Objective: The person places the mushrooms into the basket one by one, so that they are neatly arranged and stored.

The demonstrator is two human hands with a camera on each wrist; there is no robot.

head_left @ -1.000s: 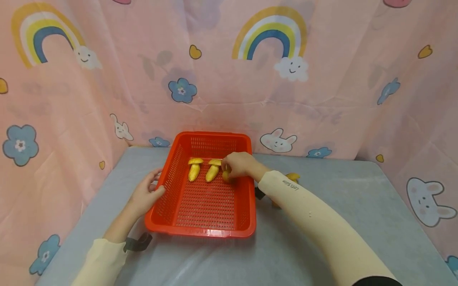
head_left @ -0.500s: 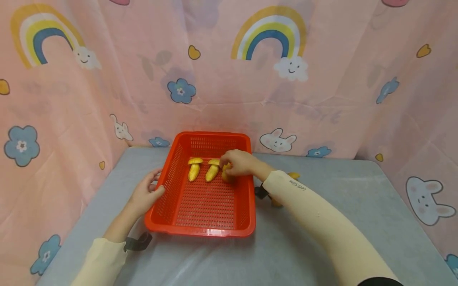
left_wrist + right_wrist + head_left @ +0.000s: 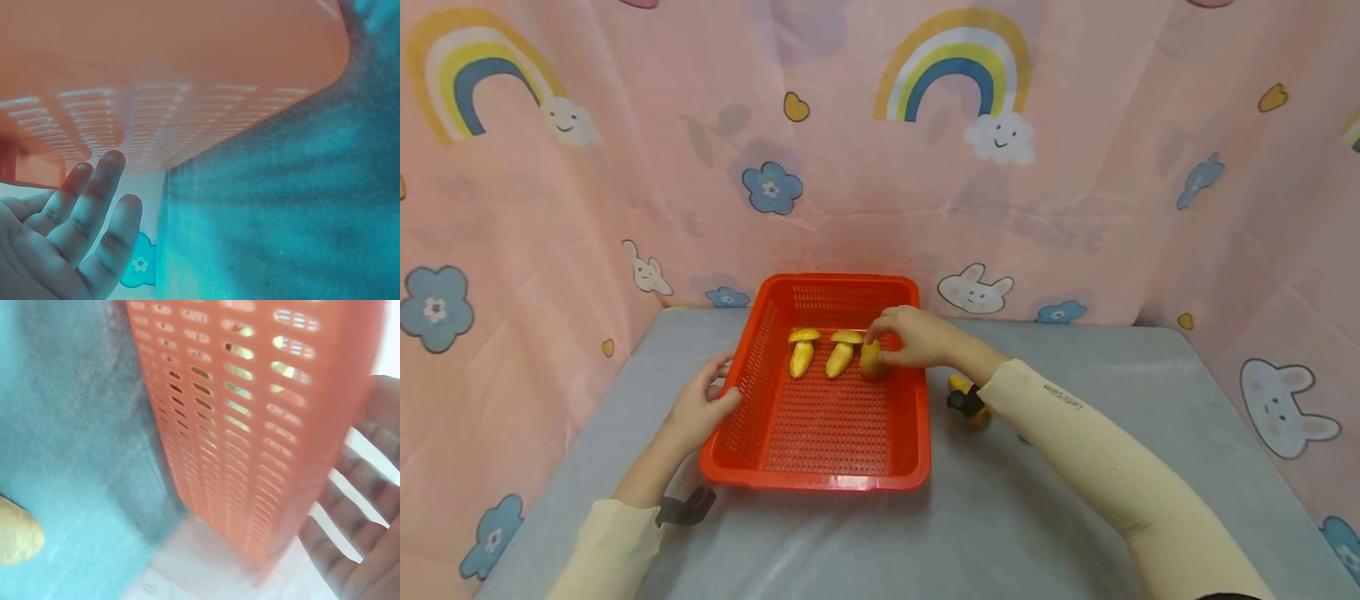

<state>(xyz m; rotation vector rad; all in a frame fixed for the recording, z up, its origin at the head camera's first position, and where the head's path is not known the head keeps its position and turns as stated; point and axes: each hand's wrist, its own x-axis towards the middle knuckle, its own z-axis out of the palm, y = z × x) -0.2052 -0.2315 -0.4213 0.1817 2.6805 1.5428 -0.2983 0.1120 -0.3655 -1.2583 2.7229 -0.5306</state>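
Observation:
A red perforated plastic basket [image 3: 816, 481] stands on the table. Inside it, two yellow toy mushrooms, a left one [image 3: 802, 353] and a middle one [image 3: 842, 354], lie side by side, caps toward the back. A third, browner mushroom [image 3: 872, 360] lies to their right, partly covered by my right hand [image 3: 913, 337]. That hand reaches over the basket's right rim; its fingers are spread in the right wrist view. My left hand [image 3: 698, 410] rests against the basket's left side, fingers fairly straight along the perforated wall [image 3: 156, 106] in the left wrist view.
Outside the basket on the right, another yellow mushroom [image 3: 980, 419] lies on the grey table [image 3: 1112, 375], partly hidden by the wrist strap. A yellowish rounded piece [image 3: 20, 534] shows in the right wrist view. A pink patterned curtain [image 3: 865, 208] hangs behind.
My right hand has loosened from the third mushroom and lifted slightly up and right, exposing more of it. The left hand stays at the basket's side. The head view has shifted a little.

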